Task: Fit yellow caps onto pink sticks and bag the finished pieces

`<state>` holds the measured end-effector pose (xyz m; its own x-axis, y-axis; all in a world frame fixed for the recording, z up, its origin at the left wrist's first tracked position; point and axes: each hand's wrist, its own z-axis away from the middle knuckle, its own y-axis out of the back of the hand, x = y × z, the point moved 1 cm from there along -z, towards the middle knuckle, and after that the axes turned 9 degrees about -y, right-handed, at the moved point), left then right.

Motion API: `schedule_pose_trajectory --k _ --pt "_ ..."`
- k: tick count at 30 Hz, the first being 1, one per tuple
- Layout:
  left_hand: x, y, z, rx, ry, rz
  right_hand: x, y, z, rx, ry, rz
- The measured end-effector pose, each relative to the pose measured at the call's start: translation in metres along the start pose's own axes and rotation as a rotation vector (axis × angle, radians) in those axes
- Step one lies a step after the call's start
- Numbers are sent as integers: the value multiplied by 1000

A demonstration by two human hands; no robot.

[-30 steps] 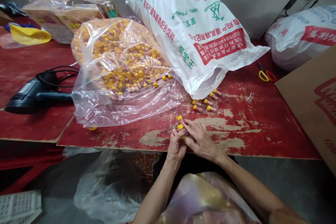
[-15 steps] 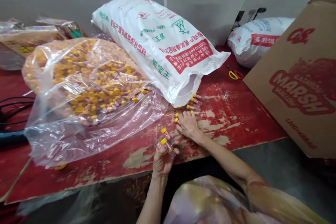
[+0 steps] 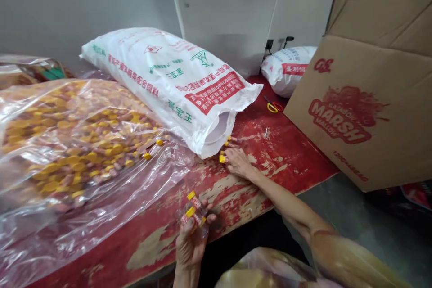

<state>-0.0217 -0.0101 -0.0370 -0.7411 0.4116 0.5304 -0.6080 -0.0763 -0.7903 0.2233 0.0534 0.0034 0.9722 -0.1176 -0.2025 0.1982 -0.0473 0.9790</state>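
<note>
My left hand point(image 3: 191, 238) is closed around several small clear bottles point(image 3: 195, 210) with yellow caps and red-printed labels, held above the table's front edge. My right hand point(image 3: 239, 163) rests on the tabletop, near the mouth of a white woven sack point(image 3: 175, 83). Its fingers are curled around a few similar yellow-capped bottles point(image 3: 223, 158), partly hidden by the hand. Just beyond the fingers lies another capped bottle point(image 3: 229, 139). On the left, a large clear plastic bag point(image 3: 141, 198) holds a heap of these bottles.
The worn red table point(image 3: 286, 144) carries yellow-and-red-handled scissors point(image 3: 272, 107) near a second white sack point(image 3: 286, 65). A large marshmallow carton point(image 3: 364, 85) stands at the right. A grey wall point(image 3: 128, 0) runs behind the table.
The view has turned to the right, so the bag and sacks appear farther left. My right hand has moved slightly away from the sack's mouth along with its bottles. My left hand keeps its bottles.
</note>
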Motion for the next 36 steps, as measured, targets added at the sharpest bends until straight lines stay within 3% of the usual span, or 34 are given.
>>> schedule_pose_trajectory --k 8,13,16,19,21,26,31,33,36 --pt "-2 -2 1 0 -30 1 -5 0 14 -60 -11 -6" --pt "-1 -12 3 -28 -78 -33 -8 5 24 -106 -77 -228" --pt "0 -21 10 -23 -101 -52 -30 3 38 -199 -94 -619" --pt "6 -24 20 11 -158 -54 -69 -1 58 -433 -107 -1131" --pt "13 -19 31 59 -226 -62 -100 -6 72 -562 -109 -1287" --pt "39 18 86 309 -492 -85 -185 -26 103 -740 -41 -1248" --pt "48 74 149 642 -686 61 -270 -64 137 -1002 252 -1125" --pt "44 103 163 759 -701 148 -297 -90 148 -1071 328 -917" --pt "31 152 167 927 -614 292 -329 -134 156 -1187 321 -539"
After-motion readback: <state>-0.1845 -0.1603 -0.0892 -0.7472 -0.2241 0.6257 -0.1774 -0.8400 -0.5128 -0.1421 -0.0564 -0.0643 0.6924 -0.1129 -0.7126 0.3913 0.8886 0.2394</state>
